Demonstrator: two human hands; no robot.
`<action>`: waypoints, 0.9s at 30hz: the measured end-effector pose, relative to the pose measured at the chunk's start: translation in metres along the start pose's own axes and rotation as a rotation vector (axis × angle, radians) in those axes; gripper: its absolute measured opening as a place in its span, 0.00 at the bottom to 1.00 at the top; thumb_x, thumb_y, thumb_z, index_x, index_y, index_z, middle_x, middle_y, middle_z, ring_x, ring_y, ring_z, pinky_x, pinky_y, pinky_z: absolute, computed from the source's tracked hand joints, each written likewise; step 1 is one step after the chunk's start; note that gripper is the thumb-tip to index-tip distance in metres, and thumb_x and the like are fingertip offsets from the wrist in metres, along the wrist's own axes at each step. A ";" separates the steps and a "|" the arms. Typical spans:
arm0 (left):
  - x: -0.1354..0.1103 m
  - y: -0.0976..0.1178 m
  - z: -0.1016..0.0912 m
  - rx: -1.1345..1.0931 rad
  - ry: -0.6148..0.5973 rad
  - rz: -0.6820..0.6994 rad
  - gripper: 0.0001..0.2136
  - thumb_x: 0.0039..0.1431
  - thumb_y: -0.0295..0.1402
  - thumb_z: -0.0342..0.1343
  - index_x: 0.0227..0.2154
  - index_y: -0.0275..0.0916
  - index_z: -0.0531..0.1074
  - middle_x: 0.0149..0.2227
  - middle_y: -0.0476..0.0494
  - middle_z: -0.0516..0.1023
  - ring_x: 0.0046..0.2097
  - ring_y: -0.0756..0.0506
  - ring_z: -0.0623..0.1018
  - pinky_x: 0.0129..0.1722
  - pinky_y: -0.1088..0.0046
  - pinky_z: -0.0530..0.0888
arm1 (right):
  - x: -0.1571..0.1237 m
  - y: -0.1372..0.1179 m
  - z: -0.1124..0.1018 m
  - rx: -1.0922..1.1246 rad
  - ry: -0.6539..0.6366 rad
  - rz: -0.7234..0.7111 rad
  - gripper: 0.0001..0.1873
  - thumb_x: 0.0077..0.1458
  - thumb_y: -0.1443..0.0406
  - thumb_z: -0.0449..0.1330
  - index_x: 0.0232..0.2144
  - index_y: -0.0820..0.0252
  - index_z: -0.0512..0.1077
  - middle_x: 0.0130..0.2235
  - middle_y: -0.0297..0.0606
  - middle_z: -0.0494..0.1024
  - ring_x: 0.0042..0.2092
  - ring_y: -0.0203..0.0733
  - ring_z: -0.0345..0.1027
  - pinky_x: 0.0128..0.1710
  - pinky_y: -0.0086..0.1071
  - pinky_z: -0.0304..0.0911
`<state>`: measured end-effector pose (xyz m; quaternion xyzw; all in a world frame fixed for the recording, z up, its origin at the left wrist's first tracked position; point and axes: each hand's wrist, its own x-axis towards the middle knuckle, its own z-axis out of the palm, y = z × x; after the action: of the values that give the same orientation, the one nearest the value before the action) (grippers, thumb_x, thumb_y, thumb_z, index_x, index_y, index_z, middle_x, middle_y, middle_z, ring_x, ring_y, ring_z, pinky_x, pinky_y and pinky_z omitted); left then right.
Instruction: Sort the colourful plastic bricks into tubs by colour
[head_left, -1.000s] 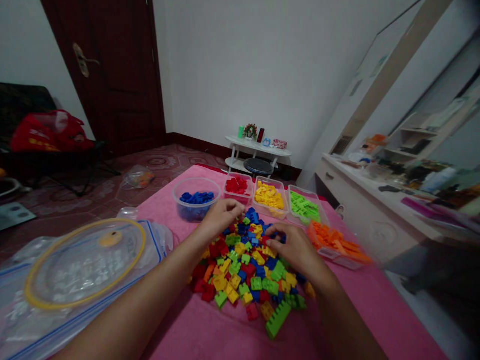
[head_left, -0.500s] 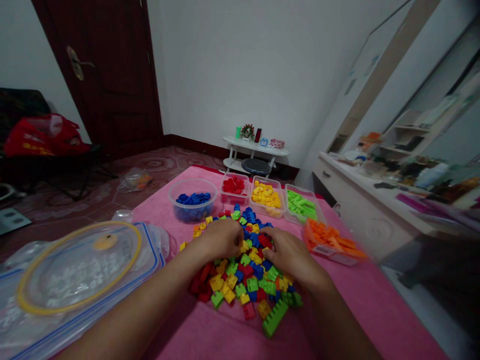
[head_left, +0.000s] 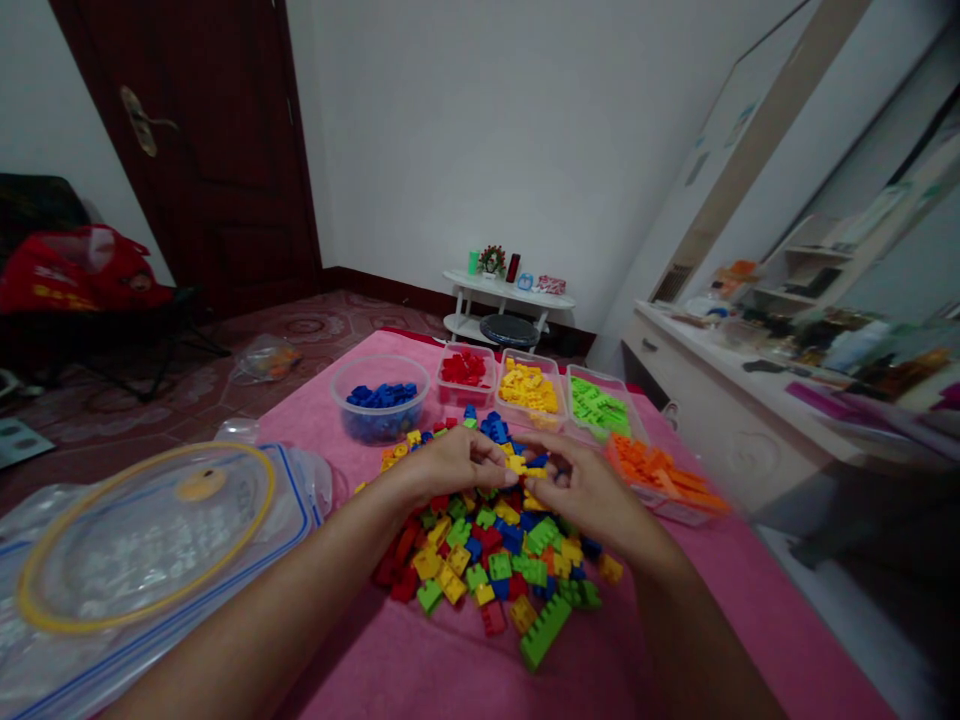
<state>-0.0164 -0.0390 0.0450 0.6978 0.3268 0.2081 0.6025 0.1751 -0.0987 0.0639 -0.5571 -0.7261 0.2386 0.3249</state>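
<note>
A heap of mixed toy building bricks point(head_left: 487, 545) in red, yellow, green and blue lies on the pink cloth before me. Over its upper part, my left hand point(head_left: 454, 465) is curled with thumb and fingers drawn together; what they hold is hidden. Facing it, my right hand point(head_left: 581, 485) bends its fingers and thumb around a yellow toy brick point(head_left: 535, 472). The fingertips of both hands are close together, with more yellow and blue bricks between them. A long green brick point(head_left: 546, 633) sits at the heap's near edge.
Behind the heap stand a round tub point(head_left: 337, 395) of blue bricks and boxes of red point(head_left: 465, 368), yellow point(head_left: 529, 388) and green bricks point(head_left: 598, 403). Orange bricks point(head_left: 664, 475) fill a box at right. A clear zip bag point(head_left: 292, 520) with a yellow-rimmed lid point(head_left: 270, 480) lies left.
Both hands have lifted slightly and come closer together. The right hand has turned, and a yellow brick now shows at its fingertips. The view has shifted slightly.
</note>
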 end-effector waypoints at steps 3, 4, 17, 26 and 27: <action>-0.001 0.004 0.005 -0.017 -0.026 -0.031 0.23 0.46 0.53 0.58 0.27 0.33 0.74 0.23 0.49 0.72 0.25 0.52 0.69 0.23 0.80 0.64 | -0.001 -0.008 0.005 0.241 -0.169 0.009 0.25 0.46 0.67 0.58 0.50 0.54 0.72 0.35 0.35 0.77 0.29 0.37 0.66 0.26 0.28 0.61; 0.000 0.003 0.007 0.001 -0.015 -0.033 0.24 0.48 0.54 0.56 0.26 0.33 0.74 0.22 0.49 0.71 0.24 0.53 0.68 0.23 0.79 0.63 | -0.001 -0.008 0.008 0.301 -0.193 0.025 0.23 0.47 0.66 0.58 0.48 0.54 0.73 0.33 0.34 0.77 0.29 0.37 0.67 0.25 0.27 0.60; 0.005 -0.026 0.040 0.989 0.376 0.233 0.11 0.60 0.39 0.50 0.31 0.39 0.73 0.35 0.45 0.76 0.37 0.46 0.75 0.33 0.74 0.67 | 0.055 0.042 -0.018 0.155 -0.138 0.213 0.12 0.42 0.67 0.60 0.33 0.63 0.75 0.16 0.27 0.68 0.18 0.32 0.62 0.18 0.24 0.57; 0.008 -0.032 0.039 1.003 0.391 0.214 0.10 0.60 0.39 0.49 0.30 0.39 0.72 0.35 0.46 0.74 0.36 0.47 0.76 0.33 0.73 0.68 | 0.155 0.090 -0.032 -0.444 0.240 0.289 0.14 0.42 0.65 0.66 0.34 0.64 0.76 0.36 0.44 0.78 0.38 0.44 0.73 0.38 0.33 0.64; 0.009 -0.033 0.039 0.999 0.394 0.219 0.10 0.60 0.39 0.50 0.30 0.39 0.71 0.35 0.46 0.74 0.36 0.47 0.76 0.32 0.73 0.68 | 0.159 0.095 -0.028 -0.462 0.226 0.305 0.12 0.40 0.65 0.68 0.31 0.63 0.77 0.34 0.43 0.78 0.38 0.45 0.72 0.39 0.34 0.64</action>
<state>0.0092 -0.0582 0.0046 0.8768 0.4179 0.2158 0.1000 0.2312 0.0797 0.0485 -0.7418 -0.6284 0.0498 0.2288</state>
